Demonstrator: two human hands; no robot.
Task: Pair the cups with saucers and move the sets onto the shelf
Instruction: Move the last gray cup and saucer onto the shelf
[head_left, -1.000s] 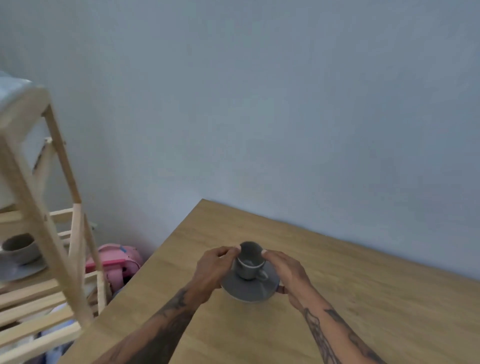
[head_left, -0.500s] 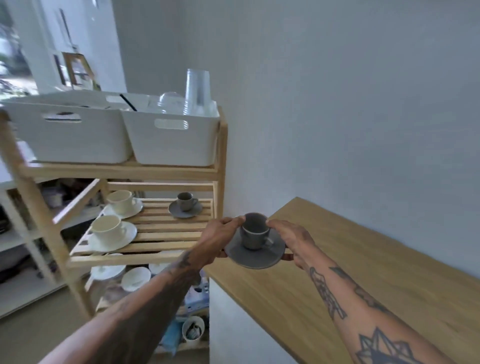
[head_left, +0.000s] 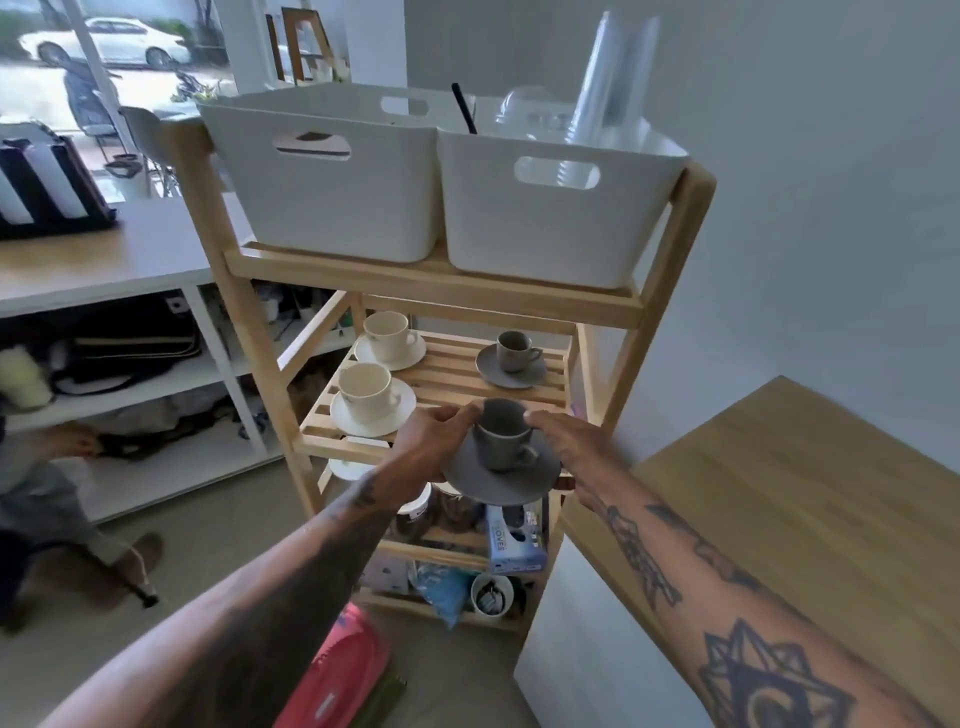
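A small grey ceramic cup (head_left: 501, 434) stands upright on a round grey saucer (head_left: 503, 477) just below the middle of the frame, held in the air at the front edge of the slatted wooden shelf (head_left: 447, 382); the left hand (head_left: 431, 449) grips the saucer's left rim, thumb reaching to the cup's lip, and the right hand (head_left: 569, 449) closes on the right rim, fingertips touching the cup. Behind, on the slats, a second grey cup on its grey saucer (head_left: 511, 358) sits at right; two cream cups on white saucers (head_left: 376, 395) sit at left. Two white plastic bins (head_left: 441, 192) occupy the tier above; a light wooden tabletop (head_left: 779, 493) fills the lower right.
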